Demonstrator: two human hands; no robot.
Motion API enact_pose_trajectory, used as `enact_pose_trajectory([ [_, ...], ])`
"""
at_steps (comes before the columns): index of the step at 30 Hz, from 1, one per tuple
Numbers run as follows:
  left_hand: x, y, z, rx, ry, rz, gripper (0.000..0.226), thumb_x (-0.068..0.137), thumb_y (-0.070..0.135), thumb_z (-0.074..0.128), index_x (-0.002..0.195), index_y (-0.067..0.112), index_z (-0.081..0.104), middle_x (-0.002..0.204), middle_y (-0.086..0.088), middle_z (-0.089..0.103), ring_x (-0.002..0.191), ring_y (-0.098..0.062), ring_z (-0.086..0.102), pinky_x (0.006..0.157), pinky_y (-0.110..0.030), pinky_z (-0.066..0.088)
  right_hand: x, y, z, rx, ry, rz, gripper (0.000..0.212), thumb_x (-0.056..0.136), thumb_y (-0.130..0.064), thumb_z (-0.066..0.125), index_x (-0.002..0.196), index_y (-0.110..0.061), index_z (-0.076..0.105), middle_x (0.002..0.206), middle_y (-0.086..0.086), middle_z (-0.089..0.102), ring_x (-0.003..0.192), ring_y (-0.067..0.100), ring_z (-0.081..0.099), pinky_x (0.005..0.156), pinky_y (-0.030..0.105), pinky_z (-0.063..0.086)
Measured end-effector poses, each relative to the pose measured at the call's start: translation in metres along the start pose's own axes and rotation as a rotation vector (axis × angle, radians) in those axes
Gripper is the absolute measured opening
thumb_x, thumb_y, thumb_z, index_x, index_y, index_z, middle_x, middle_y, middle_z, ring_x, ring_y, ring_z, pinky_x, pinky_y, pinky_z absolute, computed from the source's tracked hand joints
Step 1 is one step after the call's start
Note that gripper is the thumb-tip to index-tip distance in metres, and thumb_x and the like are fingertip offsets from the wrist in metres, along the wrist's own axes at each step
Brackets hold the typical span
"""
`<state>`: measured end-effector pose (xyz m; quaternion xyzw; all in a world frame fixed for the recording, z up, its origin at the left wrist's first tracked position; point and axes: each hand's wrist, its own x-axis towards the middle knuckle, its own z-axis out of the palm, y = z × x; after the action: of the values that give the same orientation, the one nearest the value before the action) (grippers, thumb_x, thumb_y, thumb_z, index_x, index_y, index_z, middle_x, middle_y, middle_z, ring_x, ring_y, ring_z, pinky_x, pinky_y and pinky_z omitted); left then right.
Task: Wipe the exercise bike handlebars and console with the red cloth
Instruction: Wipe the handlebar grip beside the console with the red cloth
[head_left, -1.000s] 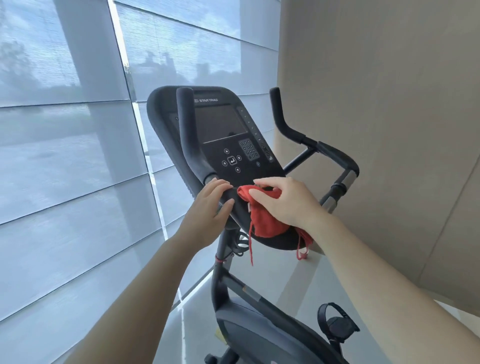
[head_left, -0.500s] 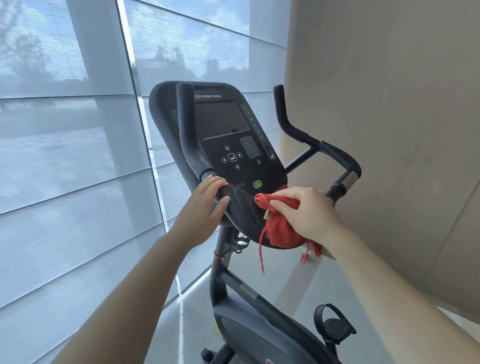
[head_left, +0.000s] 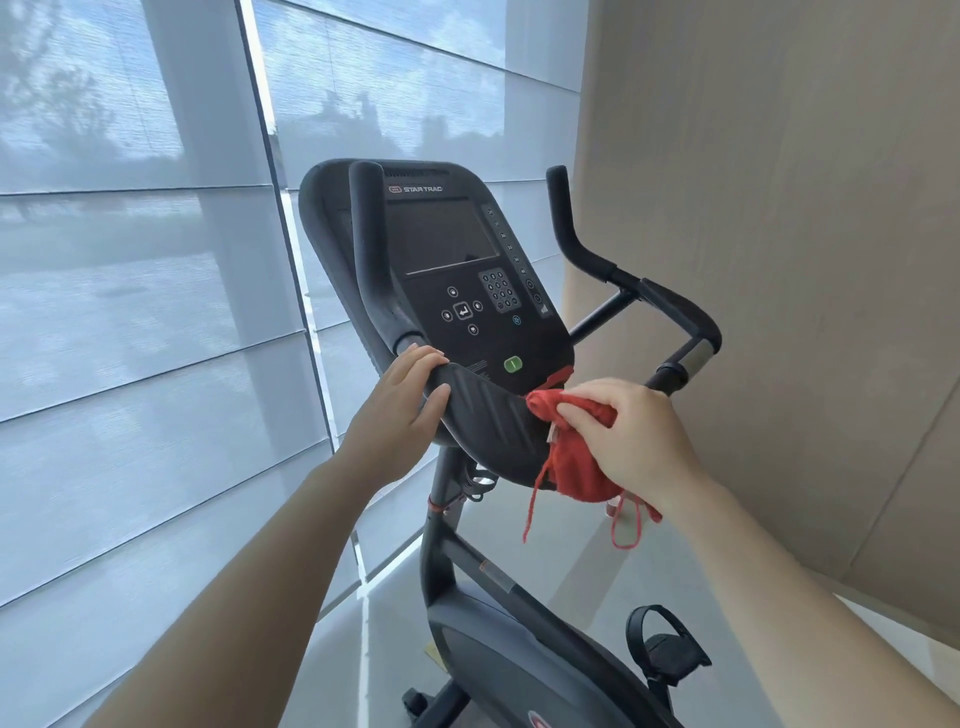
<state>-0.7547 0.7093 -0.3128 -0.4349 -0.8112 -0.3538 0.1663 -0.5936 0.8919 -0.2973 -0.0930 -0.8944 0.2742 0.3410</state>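
Observation:
The black exercise bike console (head_left: 467, 270) faces me, its dark screen above a keypad and a green button. My left hand (head_left: 400, 410) grips the left end of the ribbed lower rim (head_left: 488, 415) under the console. My right hand (head_left: 631, 441) holds the bunched red cloth (head_left: 571, 462) against the rim's right end, below the console's lower right corner. Loose red threads dangle from the cloth. The left handlebar (head_left: 371, 249) rises in front of the console. The right handlebar (head_left: 613, 270) bends out to the right, untouched.
A window wall with translucent blinds (head_left: 130, 312) runs along the left. A beige wall (head_left: 779, 260) stands close on the right. The bike frame (head_left: 519, 649) and a strapped pedal (head_left: 665, 649) sit below on the pale floor.
My right hand has slid the red cloth to the right along the lower rim, uncovering the green button. My left hand has kept its grip on the rim's left end.

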Motion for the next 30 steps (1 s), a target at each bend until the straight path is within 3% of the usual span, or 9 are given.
enact_pose_trajectory([
  [3,0.001,0.0,0.001,0.002,0.0,0.007,0.042,0.091,0.036,0.031,0.124,0.015,0.047,0.133,0.007,0.044,0.127,-0.01,0.037,0.104,-0.022,0.029,0.004,-0.013,0.002,0.038,0.076,-0.061,0.02,0.089,-0.03,0.06,0.106,-0.023,0.069,0.103,-0.011,0.068,0.09,-0.001,0.056,0.079,0.002,0.041],
  [7,0.001,-0.002,0.0,0.009,-0.003,0.029,0.045,0.091,0.037,0.031,0.126,0.014,0.047,0.135,0.005,0.044,0.13,-0.012,0.036,0.107,-0.024,0.028,-0.011,-0.01,0.021,-0.098,-0.086,-0.064,0.03,0.092,-0.043,0.049,0.118,-0.033,0.06,0.124,-0.014,0.058,0.114,0.009,0.051,0.097,0.04,0.048],
  [9,0.001,-0.003,-0.002,0.017,-0.003,0.052,0.043,0.093,0.036,0.032,0.126,0.014,0.047,0.135,0.006,0.044,0.131,-0.012,0.035,0.104,-0.022,0.028,-0.018,-0.005,0.019,-0.161,-0.131,-0.024,0.036,0.093,-0.045,0.042,0.126,-0.036,0.052,0.132,-0.014,0.051,0.122,0.011,0.044,0.1,0.045,0.045],
  [14,0.012,-0.01,-0.015,0.064,-0.057,0.128,0.039,0.091,0.04,0.038,0.124,0.023,0.049,0.134,0.013,0.046,0.128,-0.009,0.039,0.09,-0.026,0.037,-0.026,-0.004,0.011,-0.127,-0.178,-0.01,0.035,0.094,-0.029,0.047,0.129,-0.034,0.05,0.135,-0.015,0.045,0.126,0.009,0.034,0.108,0.032,0.031],
  [18,0.02,-0.019,-0.023,0.014,-0.181,0.213,0.04,0.092,0.044,0.045,0.128,0.028,0.049,0.137,0.013,0.045,0.134,-0.006,0.032,0.099,-0.031,0.039,-0.027,-0.013,0.019,-0.073,-0.046,0.064,0.029,0.092,-0.019,0.052,0.117,-0.031,0.06,0.119,-0.019,0.049,0.115,0.006,0.041,0.095,0.014,0.029],
  [21,0.017,-0.025,-0.021,-0.025,-0.182,0.299,0.061,0.081,0.061,0.042,0.13,0.026,0.048,0.132,0.013,0.046,0.132,-0.006,0.031,0.101,-0.027,0.034,-0.027,-0.021,0.027,-0.106,0.009,0.106,0.026,0.093,-0.019,0.051,0.116,-0.026,0.061,0.12,-0.014,0.051,0.115,0.01,0.043,0.095,0.018,0.03],
  [28,0.019,-0.034,-0.015,-0.055,-0.152,0.335,0.054,0.086,0.054,0.05,0.132,0.026,0.045,0.134,0.013,0.045,0.136,-0.006,0.025,0.1,-0.031,0.037,-0.032,-0.055,0.051,-0.042,0.2,0.16,0.024,0.094,-0.021,0.05,0.114,-0.026,0.061,0.119,-0.011,0.054,0.115,0.011,0.049,0.101,0.026,0.039],
  [30,0.022,-0.037,-0.015,-0.059,-0.163,0.366,0.058,0.085,0.06,0.048,0.131,0.025,0.047,0.133,0.01,0.047,0.134,-0.008,0.028,0.102,-0.031,0.037,-0.033,-0.066,0.063,-0.137,0.194,0.135,0.025,0.093,-0.023,0.051,0.116,-0.026,0.06,0.121,-0.011,0.053,0.116,0.01,0.045,0.1,0.025,0.035],
])
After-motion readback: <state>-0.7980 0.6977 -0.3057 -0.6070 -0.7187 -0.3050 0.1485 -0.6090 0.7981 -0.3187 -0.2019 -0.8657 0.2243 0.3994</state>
